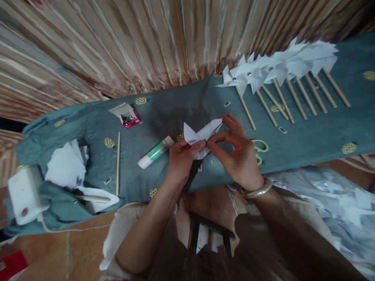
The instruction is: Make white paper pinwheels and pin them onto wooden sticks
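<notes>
A folded white paper pinwheel (195,135) is held above the table, between both hands. My left hand (182,159) is closed on its lower left side, the thumb pressing near the centre. With thumb and index finger, my right hand (236,156) pinches at a small shiny pin (206,141) in the pinwheel's middle; its other fingers are raised behind a paper blade. No stick shows on this pinwheel. A glue stick (156,152) lies just left of my left hand. Partly hidden by my right hand are green-handled scissors (260,146).
Several finished pinwheels (265,72) on wooden sticks lie in a row at the back right. An open box of pins (128,117), a wooden stick (118,164), a stack of white paper (66,164) and a white power strip (27,195) are on the left. A stool (209,226) stands below.
</notes>
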The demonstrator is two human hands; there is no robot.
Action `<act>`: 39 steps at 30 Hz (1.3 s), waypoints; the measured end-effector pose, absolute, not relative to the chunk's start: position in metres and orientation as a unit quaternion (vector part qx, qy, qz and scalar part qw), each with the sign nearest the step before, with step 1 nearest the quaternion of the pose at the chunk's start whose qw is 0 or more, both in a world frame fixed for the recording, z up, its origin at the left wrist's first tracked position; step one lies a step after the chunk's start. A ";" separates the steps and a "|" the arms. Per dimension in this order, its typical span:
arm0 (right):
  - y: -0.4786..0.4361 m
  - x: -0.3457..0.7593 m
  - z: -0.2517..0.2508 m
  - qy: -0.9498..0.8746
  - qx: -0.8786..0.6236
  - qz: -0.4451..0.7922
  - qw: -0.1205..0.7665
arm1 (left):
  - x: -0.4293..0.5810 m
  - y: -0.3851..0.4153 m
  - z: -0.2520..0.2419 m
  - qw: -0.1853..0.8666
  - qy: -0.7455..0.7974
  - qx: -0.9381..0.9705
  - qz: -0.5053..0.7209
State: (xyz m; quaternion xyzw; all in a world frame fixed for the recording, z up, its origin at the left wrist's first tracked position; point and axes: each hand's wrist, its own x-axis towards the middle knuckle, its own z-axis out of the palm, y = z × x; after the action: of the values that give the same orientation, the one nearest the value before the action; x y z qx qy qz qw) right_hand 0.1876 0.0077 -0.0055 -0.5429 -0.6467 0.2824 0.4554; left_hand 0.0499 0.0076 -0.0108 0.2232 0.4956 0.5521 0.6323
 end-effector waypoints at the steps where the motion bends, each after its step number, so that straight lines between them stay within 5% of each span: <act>1: 0.008 0.187 -0.006 -0.645 -0.544 0.283 0.457 | 0.050 0.008 -0.011 0.631 0.498 0.223 0.552; 14: 0.012 0.191 -0.004 -0.575 -0.570 0.317 0.494 | 0.048 0.008 -0.008 0.621 0.511 0.241 0.543; 23: 0.014 0.196 0.002 -0.413 -0.495 0.628 0.437 | 0.046 0.006 -0.007 0.651 0.499 0.243 0.517; 39: 0.015 0.195 0.004 -0.409 -0.523 0.633 0.398 | 0.045 0.005 0.000 0.671 0.500 0.244 0.491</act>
State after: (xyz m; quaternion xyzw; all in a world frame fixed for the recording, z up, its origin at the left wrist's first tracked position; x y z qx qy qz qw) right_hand 0.1954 0.0145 0.0037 -0.5229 -0.4087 0.6334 0.3978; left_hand 0.0448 0.0052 -0.0002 0.2438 0.4996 0.4906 0.6710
